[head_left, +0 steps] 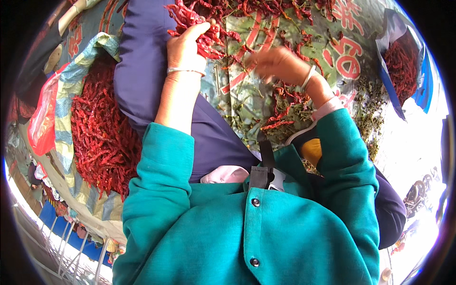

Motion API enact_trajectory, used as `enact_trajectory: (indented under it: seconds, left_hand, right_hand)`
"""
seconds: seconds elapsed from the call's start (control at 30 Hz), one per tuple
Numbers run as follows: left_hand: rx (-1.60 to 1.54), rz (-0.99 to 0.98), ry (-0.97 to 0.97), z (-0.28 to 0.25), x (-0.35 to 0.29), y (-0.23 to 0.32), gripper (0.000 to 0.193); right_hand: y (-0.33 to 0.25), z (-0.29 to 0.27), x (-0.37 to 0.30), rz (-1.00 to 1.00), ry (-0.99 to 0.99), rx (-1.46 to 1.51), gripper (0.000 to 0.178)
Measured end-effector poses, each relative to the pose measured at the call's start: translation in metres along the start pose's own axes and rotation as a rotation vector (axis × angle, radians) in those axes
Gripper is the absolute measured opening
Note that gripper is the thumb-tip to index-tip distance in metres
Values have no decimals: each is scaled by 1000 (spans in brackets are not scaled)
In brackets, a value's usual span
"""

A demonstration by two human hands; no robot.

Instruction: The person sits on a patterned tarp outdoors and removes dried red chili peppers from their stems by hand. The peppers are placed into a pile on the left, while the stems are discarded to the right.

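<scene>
My left hand [184, 51], with a bangle at the wrist, is closed round a bunch of dried red chillies [183, 16] whose wrinkled pods stick out past the fingers. To its right, my right hand [281, 64] hangs over the printed green sheet [240, 28], apart from the bunch. Motion smears its fingers, so whether they pinch anything is unclear. Beneath and beside it lie loose stems and leaf bits [240, 111] and a few scattered chillies [280, 116]. More red chillies [251, 6] are spread along the far edge of the view.
At my left, a blue-and-yellow checked woven sack [64, 123] stands full of dried chillies [102, 133], with a red plastic bag [43, 121] beside it. A blue-edged bag [385, 40] of chillies is at the far right. My purple-trousered leg [142, 61] lies between sack and sheet.
</scene>
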State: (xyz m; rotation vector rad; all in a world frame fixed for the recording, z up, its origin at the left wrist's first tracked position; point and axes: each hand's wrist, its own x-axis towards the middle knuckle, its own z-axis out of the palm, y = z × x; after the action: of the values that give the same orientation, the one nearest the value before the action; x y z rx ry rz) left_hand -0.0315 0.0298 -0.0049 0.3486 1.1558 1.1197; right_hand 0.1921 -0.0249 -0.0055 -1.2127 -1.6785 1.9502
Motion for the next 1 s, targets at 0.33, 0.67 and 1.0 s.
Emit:
enact_trajectory:
  seconds: [0.33,0.67,1.0]
  left_hand:
    - [134,41,167,-2,-11,-7,14]
    - [283,-8,-57,12,-18,-35,22]
    - [571,329,-167,9,-5,-34,33]
  right_hand:
    - [27,28,100,144,692,-1025,30]
    - [9,23,56,-95,599,-42,33]
    - [-9,14,50,-94,560,-266,17]
